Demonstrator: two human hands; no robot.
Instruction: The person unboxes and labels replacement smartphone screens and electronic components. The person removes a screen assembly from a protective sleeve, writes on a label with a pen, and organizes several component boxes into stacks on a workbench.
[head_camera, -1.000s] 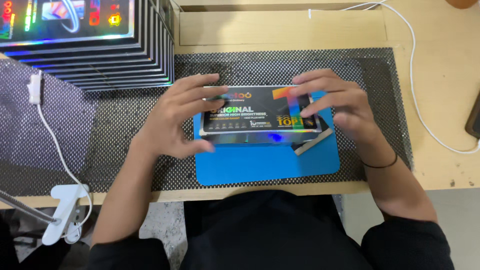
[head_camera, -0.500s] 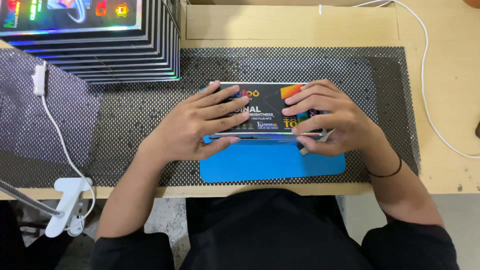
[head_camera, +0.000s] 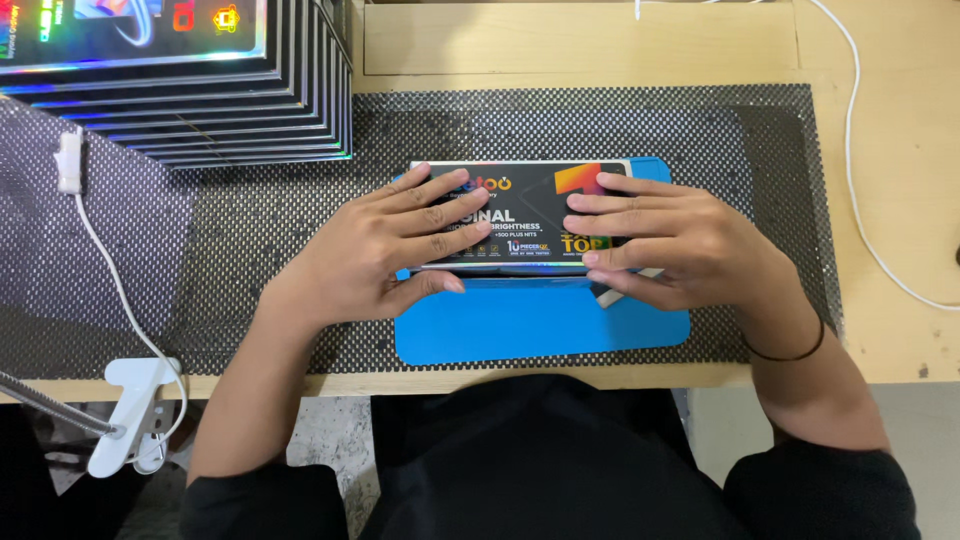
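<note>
A flat black printed box (head_camera: 525, 215) with coloured lettering lies on a blue mat (head_camera: 540, 320) in the middle of the table. My left hand (head_camera: 395, 245) rests flat on the box's left half, fingers spread, thumb on the box's near edge. My right hand (head_camera: 670, 245) presses on its right half, fingers pointing left, thumb against the near right corner. A pale grey piece (head_camera: 620, 290) peeks out under the right thumb. A dark band circles my right wrist.
A slanted stack of black boxes with shiny rainbow edges (head_camera: 190, 90) stands at the far left. A dark mesh mat (head_camera: 750, 180) covers the wooden table (head_camera: 900, 150). White cables (head_camera: 865, 200) run at right and left; a white clamp (head_camera: 135, 415) grips the near edge.
Both hands have slid the box away from me across the blue mat and settled flat on top. The left fingers have spread wider over the lid.
</note>
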